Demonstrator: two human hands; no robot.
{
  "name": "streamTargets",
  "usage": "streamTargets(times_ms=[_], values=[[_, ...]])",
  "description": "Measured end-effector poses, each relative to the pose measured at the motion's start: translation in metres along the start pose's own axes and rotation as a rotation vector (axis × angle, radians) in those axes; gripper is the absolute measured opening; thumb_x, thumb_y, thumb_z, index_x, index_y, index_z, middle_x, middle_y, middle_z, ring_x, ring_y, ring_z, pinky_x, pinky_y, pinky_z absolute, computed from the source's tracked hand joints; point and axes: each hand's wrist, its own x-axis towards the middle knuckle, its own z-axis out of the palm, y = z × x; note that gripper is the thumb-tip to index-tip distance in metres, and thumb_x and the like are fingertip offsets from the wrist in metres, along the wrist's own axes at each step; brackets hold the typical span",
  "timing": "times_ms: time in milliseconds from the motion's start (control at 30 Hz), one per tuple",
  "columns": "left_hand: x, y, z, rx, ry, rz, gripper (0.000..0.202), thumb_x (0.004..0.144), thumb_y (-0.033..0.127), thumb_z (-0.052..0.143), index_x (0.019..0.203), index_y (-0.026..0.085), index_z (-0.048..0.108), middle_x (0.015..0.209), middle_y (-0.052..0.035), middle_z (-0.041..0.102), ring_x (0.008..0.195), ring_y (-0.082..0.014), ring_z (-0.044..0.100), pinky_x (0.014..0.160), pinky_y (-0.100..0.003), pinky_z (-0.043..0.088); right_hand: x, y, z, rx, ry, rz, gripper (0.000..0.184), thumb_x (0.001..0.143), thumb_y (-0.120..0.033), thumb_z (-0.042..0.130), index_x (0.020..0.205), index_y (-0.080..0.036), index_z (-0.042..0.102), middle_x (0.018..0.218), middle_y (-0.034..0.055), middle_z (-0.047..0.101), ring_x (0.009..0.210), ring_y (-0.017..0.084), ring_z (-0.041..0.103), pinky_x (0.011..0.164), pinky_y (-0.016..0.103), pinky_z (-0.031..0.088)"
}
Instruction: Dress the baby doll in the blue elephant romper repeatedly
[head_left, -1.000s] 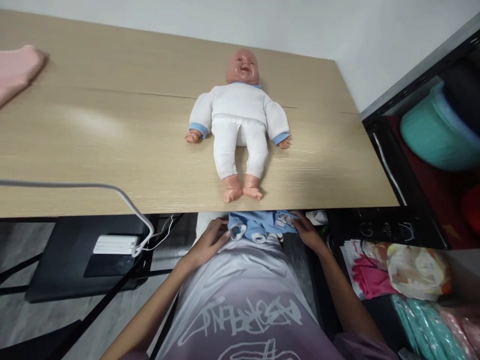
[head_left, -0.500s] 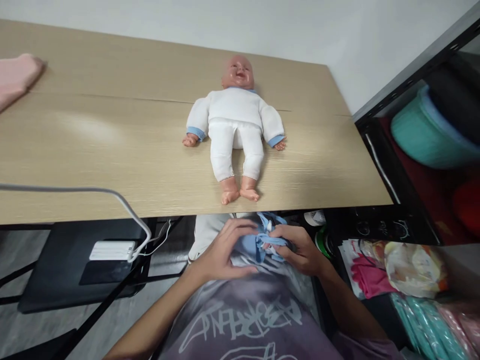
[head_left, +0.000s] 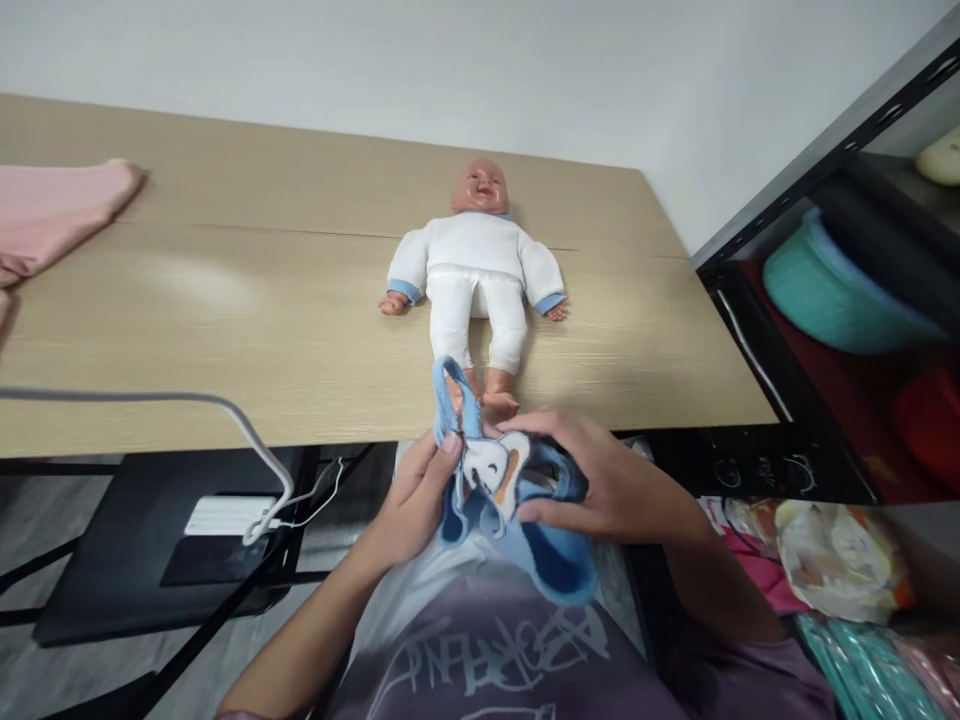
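A baby doll (head_left: 475, 278) in a white top and white trousers lies on its back on the wooden table (head_left: 225, 310), its feet toward me. Just below the table's front edge I hold a small light-blue baby garment (head_left: 517, 510) with a white and orange animal patch. My left hand (head_left: 411, 500) grips its left side, fingers curled on the cloth. My right hand (head_left: 600, 480) is closed over its right side from above. A blue strap of the garment sticks up in front of the doll's feet.
A pink cloth (head_left: 52, 215) lies at the table's far left. A white cable (head_left: 187, 420) runs over the front edge to a white power bank (head_left: 225, 515). A black shelf unit (head_left: 840, 330) on the right holds a teal roll, with bagged clothes (head_left: 832, 560) below.
Both hands have risen from my lap with the blue garment, which now shows its animal patch, up to the table edge by the doll's feet. The camera tilted up slightly.
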Motion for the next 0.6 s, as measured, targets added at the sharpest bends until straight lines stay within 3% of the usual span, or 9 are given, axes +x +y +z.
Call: streamTargets(times_ms=[33,100,200,300,400,500,600], values=[[0.001,0.002,-0.004,0.028,0.020,0.030,0.044,0.115,0.057,0.053,0.115,0.024,0.082,0.099,-0.0067,0.078,0.099,-0.0263,0.073,0.104,-0.041,0.060,-0.002,0.003,0.004,-0.002,-0.029,0.006,0.064,0.098,-0.043,0.088,0.152,-0.025,0.059,0.136,0.0089,0.077,0.122,0.026,0.076,0.106,0.039,0.063],[0.001,0.007,-0.013,0.078,0.067,0.078,0.042,0.115,0.056,0.054,0.117,0.024,0.082,0.098,-0.0068,0.077,0.103,-0.0269,0.072,0.111,-0.042,0.057,-0.004,0.008,0.012,-0.014,-0.004,-0.031,0.040,0.101,-0.041,0.085,0.133,-0.023,0.070,0.115,0.0052,0.081,0.103,0.022,0.077,0.095,0.033,0.063],[0.004,0.014,-0.026,0.052,0.135,0.096,0.037,0.114,0.052,0.056,0.114,0.025,0.081,0.105,-0.0069,0.075,0.103,-0.0251,0.070,0.105,-0.038,0.057,-0.004,0.009,0.017,-0.019,0.157,-0.143,0.006,0.108,-0.026,0.074,0.112,-0.023,0.076,0.095,0.0017,0.074,0.089,0.017,0.072,0.085,0.030,0.060],[0.010,0.024,-0.035,-0.023,0.073,0.170,0.033,0.111,0.047,0.061,0.097,0.023,0.079,0.108,-0.0078,0.071,0.103,-0.0247,0.067,0.094,-0.034,0.058,0.001,0.004,0.009,-0.050,0.346,-0.196,0.016,0.106,-0.019,0.071,0.116,-0.027,0.080,0.101,0.0037,0.069,0.095,0.019,0.070,0.086,0.033,0.062],[0.022,0.038,-0.039,-0.066,0.005,0.291,0.028,0.108,0.044,0.068,0.090,0.022,0.074,0.100,-0.0078,0.065,0.102,-0.0258,0.065,0.088,-0.036,0.059,0.011,-0.002,-0.007,-0.059,0.412,-0.223,0.021,0.105,-0.015,0.068,0.118,-0.027,0.080,0.109,0.0057,0.070,0.107,0.021,0.071,0.095,0.038,0.063],[0.041,0.055,-0.035,-0.084,0.046,0.386,0.022,0.107,0.042,0.071,0.097,0.022,0.070,0.096,-0.0054,0.063,0.098,-0.0233,0.066,0.090,-0.036,0.059,0.026,-0.006,-0.023,0.026,0.384,-0.277,0.016,0.109,-0.019,0.064,0.118,-0.024,0.076,0.109,0.0055,0.076,0.105,0.021,0.074,0.095,0.039,0.064],[0.071,0.069,-0.030,-0.054,0.163,0.485,0.024,0.100,0.041,0.083,0.107,0.024,0.068,0.107,-0.0042,0.064,0.106,-0.0215,0.065,0.095,-0.035,0.058,0.047,-0.008,-0.040,0.202,0.413,-0.226,0.015,0.115,-0.027,0.057,0.114,-0.023,0.071,0.098,0.0031,0.078,0.089,0.018,0.076,0.079,0.032,0.063]])
